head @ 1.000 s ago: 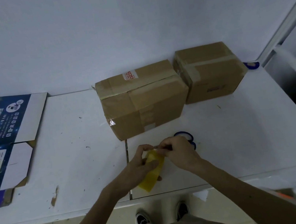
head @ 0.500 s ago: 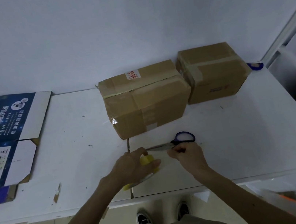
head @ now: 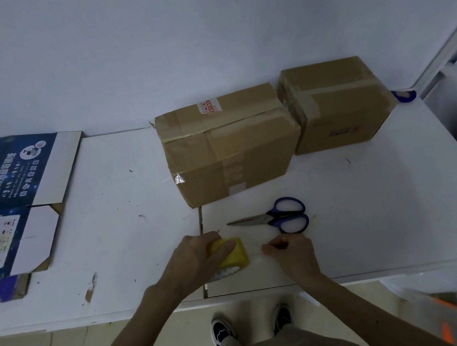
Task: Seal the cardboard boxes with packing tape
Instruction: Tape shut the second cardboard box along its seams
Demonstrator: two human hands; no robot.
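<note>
My left hand (head: pixel 195 259) grips a yellow roll of packing tape (head: pixel 235 253) on the white table (head: pixel 118 239) near its front edge. A short clear strip runs from the roll to my right hand (head: pixel 292 253), which pinches the tape's free end. Blue-handled scissors (head: pixel 278 217) lie just behind my right hand, blades pointing left. Two brown cardboard boxes stand at the back: a larger one (head: pixel 229 146) in the middle with tape across its top, and a smaller taped one (head: pixel 335 103) to its right against the wall.
Flattened blue and white printed cartons (head: pixel 9 202) lie at the table's left end. A blue tape roll (head: pixel 404 95) sits at the back right corner beside a white frame (head: pixel 446 51). The seam between two tabletops (head: pixel 201 224) runs past the larger box.
The hands have drawn apart: the left set the roll down on the table and the right pulled the tape end rightward, uncovering the scissors.
</note>
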